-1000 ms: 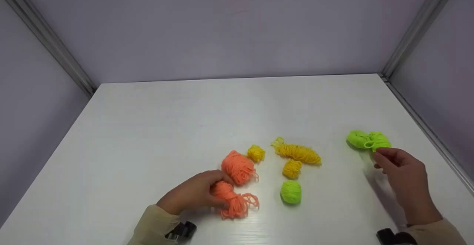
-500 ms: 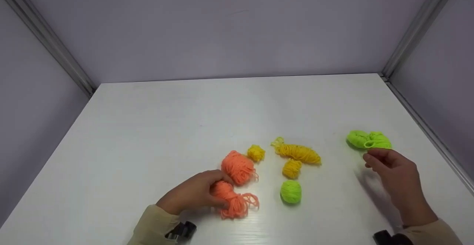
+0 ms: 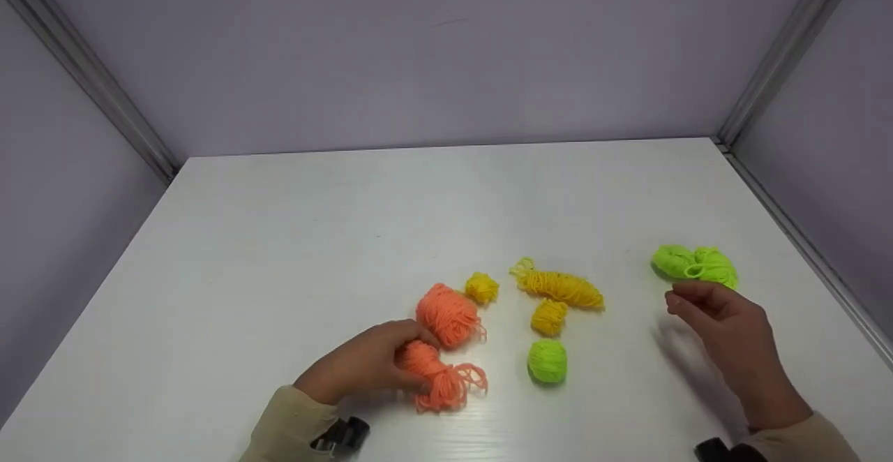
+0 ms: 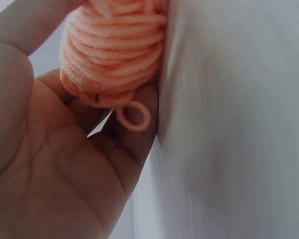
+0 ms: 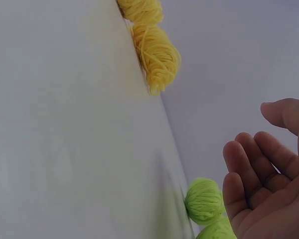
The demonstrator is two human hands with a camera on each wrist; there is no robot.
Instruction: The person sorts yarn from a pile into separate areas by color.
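Two hands: my left hand clamps the soft, light orange yarn bundle at its wrapped middle on the worktop; my right hand hangs relaxed, empty, near the green yarn.

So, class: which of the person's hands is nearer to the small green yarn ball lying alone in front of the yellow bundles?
Left, though not by much. The left hand grips an orange bundle just left of the green ball; the right hand hovers farther off to its right, holding nothing, beside the green pair.
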